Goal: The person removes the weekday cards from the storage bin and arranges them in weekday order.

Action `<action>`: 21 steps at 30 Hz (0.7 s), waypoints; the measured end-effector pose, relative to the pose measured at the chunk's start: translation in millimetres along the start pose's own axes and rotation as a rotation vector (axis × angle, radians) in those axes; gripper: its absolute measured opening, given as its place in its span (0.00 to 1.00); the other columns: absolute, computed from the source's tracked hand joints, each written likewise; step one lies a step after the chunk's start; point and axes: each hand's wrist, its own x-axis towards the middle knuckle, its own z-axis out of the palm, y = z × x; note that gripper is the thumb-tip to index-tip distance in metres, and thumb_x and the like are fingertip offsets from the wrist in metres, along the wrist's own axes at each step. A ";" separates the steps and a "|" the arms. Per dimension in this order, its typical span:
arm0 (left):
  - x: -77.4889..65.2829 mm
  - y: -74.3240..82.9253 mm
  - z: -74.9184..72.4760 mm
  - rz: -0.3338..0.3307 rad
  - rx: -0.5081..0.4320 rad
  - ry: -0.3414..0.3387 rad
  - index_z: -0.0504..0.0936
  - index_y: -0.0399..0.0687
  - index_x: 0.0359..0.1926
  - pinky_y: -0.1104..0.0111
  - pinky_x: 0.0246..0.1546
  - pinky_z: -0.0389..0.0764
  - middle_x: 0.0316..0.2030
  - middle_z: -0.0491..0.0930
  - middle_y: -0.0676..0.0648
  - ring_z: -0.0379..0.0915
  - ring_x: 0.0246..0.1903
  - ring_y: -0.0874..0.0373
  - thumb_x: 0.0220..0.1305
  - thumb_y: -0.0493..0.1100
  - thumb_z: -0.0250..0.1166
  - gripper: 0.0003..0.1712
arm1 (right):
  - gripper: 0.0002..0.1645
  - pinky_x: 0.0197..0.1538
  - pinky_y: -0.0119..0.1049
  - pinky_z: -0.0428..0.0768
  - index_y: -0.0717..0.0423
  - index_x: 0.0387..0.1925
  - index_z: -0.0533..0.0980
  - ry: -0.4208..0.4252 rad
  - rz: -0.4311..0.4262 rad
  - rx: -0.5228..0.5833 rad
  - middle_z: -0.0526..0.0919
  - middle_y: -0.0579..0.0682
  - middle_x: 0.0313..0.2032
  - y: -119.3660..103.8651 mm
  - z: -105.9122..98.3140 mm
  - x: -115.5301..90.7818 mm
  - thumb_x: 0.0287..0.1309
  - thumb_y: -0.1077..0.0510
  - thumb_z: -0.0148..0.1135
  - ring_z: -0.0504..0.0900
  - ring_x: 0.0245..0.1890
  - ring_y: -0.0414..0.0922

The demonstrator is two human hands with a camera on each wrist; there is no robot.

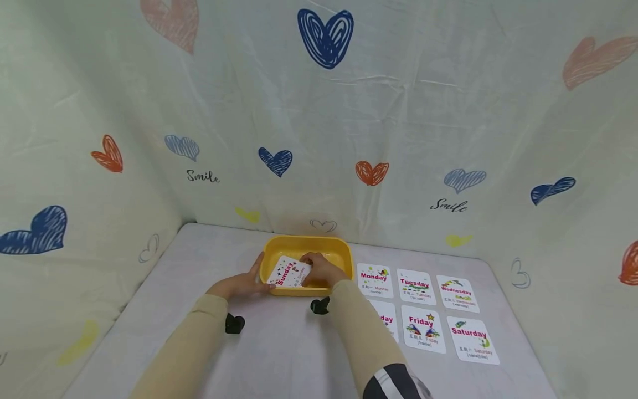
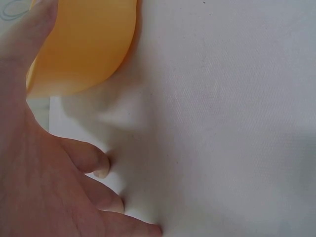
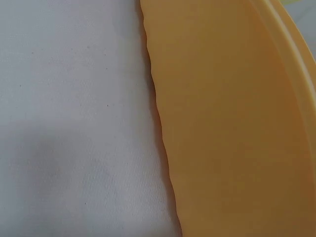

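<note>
Inside the yellow tray [image 1: 344,260] lies a white card [image 1: 286,272] printed "Sunday", tilted, with its right edge under my right hand [image 1: 324,270]. That hand reaches over the front rim and pinches the card by this edge, its fingertips partly hidden. My left hand [image 1: 244,284] is at the tray's left end, fingers spread. In the left wrist view one digit of the left hand [image 2: 29,143] lies against the yellow tray wall [image 2: 94,44], while several other fingers rest on the white table. The right wrist view shows just the tray's outer wall [image 3: 232,118], no hand.
Right of the tray, two rows of cards lie face up: Monday [image 1: 375,281], Tuesday [image 1: 416,287] and Wednesday [image 1: 457,294] behind, Friday [image 1: 423,329] and Saturday [image 1: 472,341] in front. Another front card [image 1: 389,316] is partly covered by my right sleeve. A heart-patterned curtain [image 1: 324,122] hangs behind.
</note>
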 end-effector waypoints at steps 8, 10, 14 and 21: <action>0.7 1.7 1.1 -0.006 -0.013 -0.006 0.25 0.49 0.76 0.34 0.62 0.54 0.69 0.52 0.25 0.53 0.65 0.25 0.63 0.64 0.60 0.62 | 0.32 0.65 0.45 0.67 0.49 0.55 0.74 0.006 -0.043 0.044 0.75 0.47 0.50 3.3 -3.1 -3.3 0.48 0.65 0.75 0.70 0.51 0.48; 1.4 1.2 1.7 -0.006 -0.011 -0.003 0.25 0.50 0.76 0.34 0.62 0.55 0.70 0.52 0.26 0.53 0.65 0.25 0.63 0.65 0.60 0.62 | 0.31 0.65 0.46 0.67 0.49 0.56 0.74 0.006 -0.049 0.045 0.75 0.48 0.51 3.5 -4.2 -3.4 0.49 0.66 0.74 0.70 0.50 0.49; 2.7 0.7 2.5 -0.003 0.001 0.002 0.25 0.49 0.75 0.33 0.61 0.56 0.69 0.53 0.25 0.54 0.64 0.24 0.63 0.65 0.60 0.63 | 0.30 0.65 0.48 0.67 0.50 0.57 0.74 0.003 -0.051 0.062 0.75 0.50 0.52 3.4 -7.9 -2.9 0.52 0.66 0.71 0.71 0.51 0.50; 1.5 -0.8 2.0 -0.012 -0.015 -0.003 0.24 0.50 0.75 0.33 0.61 0.54 0.70 0.51 0.26 0.53 0.65 0.24 0.63 0.65 0.60 0.62 | 0.19 0.63 0.45 0.70 0.52 0.51 0.79 0.047 -0.044 0.150 0.77 0.50 0.48 3.4 -12.8 -3.5 0.59 0.66 0.66 0.71 0.49 0.50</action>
